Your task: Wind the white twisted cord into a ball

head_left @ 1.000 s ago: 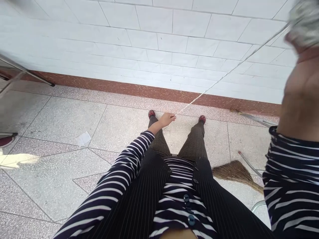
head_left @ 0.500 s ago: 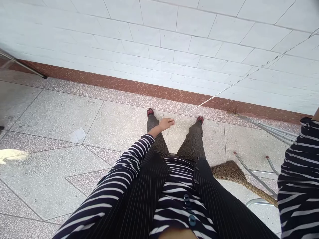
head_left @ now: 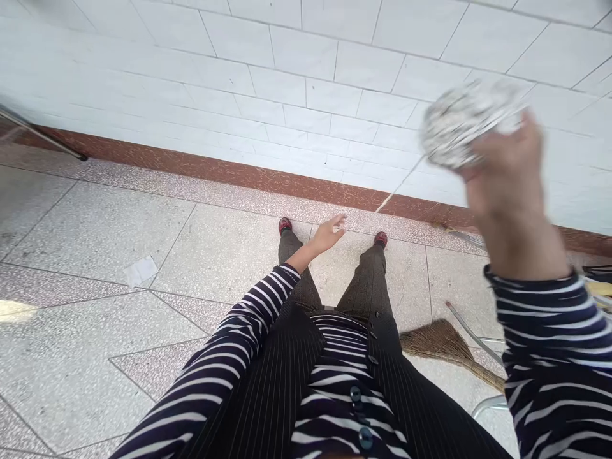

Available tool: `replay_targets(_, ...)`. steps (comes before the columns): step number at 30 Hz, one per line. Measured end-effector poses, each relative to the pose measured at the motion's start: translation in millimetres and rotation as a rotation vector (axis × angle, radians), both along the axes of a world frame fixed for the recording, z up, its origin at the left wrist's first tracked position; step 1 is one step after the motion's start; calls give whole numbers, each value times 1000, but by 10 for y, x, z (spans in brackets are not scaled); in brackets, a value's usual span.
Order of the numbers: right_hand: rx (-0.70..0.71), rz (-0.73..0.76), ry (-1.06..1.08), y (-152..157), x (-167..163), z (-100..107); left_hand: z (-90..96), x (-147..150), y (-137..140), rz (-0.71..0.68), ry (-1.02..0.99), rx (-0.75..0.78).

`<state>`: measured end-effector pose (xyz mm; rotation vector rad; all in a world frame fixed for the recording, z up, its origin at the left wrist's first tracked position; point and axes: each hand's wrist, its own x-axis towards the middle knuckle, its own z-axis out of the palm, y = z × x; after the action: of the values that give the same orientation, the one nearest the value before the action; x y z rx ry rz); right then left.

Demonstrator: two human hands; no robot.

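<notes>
speckled grey tiled floor [head_left: 95,229], with a small scrap of paper [head_left: 140,271] lying flat at left. white tiled wall [head_left: 296,83] behind, edged by a reddish-brown skirting band [head_left: 215,171]. straw broom [head_left: 437,341] lying on the floor at right, beside thin metal tubes [head_left: 471,325]. dark metal leg [head_left: 43,134] slanting at far left.

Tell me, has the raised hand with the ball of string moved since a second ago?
Yes. The right hand with the ball of string has swung left and down against the white tiled wall, toward the picture's middle.
</notes>
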<state>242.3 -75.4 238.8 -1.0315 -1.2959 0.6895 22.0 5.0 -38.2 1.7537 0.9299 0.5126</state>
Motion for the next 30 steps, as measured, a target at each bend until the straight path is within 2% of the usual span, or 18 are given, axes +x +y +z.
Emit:
replay_targets(2, -100, 25, 49, 7, -311, -264, 397, 127, 10, -17, -271, 24)
replay_targets(4, -219, 67, 15, 6, -499, -512, 723, 193, -69, -31, -439, -9)
replay_targets(5, -242, 76, 11, 9, -541, -623, 827, 196, -146, -46, -470, -34)
replay_targets(7, -241, 49, 9, 27, -539, -825, 894, 137, -358, -92, -423, -67)
replay_targets(9, -226, -38, -14, 55, -469, -1026, 818, 10, -591, -140, -269, -29)
replay_targets(11, -268, -157, -68, 68, -392, -1261, 708, -143, -769, -190, -91, 82)
replay_targets(14, -472, -256, -99, 7, -370, -1690, 670, -317, -820, -252, 118, 350)
replay_targets(18, -649, -170, -9, -252, -580, -2206, 810, -387, -571, -289, 266, 710)
replay_targets(21, -738, -19, 92, -529, -784, -2422, 827, -408, -456, -412, 324, 844)
replay_targets(25, -831, 225, 243, -932, -938, -2612, 568, -440, -550, -526, 327, 865)
replay_targets(27, -893, 343, 520, -1119, -960, -2689, 372, -480, -633, -502, 333, 798)
replay_targets(30, -833, 346, 686, -1331, -952, -2723, 101, -568, -772, -373, 325, 597)
